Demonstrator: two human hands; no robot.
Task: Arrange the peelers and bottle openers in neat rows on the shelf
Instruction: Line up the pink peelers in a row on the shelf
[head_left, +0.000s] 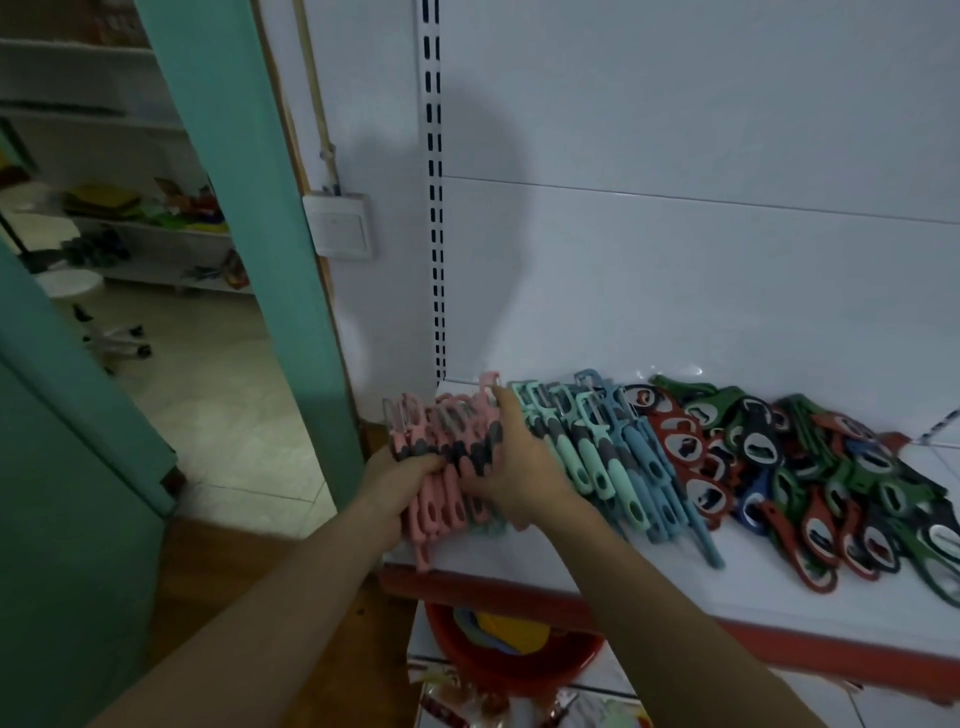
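Note:
A bunch of pink peelers (447, 441) with grey grips lies at the left end of the white shelf (649, 587). My left hand (400, 480) grips the bunch from its left side. My right hand (514, 467) presses against its right side, fingers over the handles. Right of that lie mint green peelers (582, 457), then blue peelers (649, 467), side by side in a slanted row. Further right is a loose heap of bottle openers (831, 478) in red, green, blue and black.
The shelf has a red front edge (675, 631) and a white back panel with a slotted upright (435, 208). A red basin (514, 654) holding items sits on the shelf below. A teal door frame (270, 260) and a wall switch (340, 226) stand to the left.

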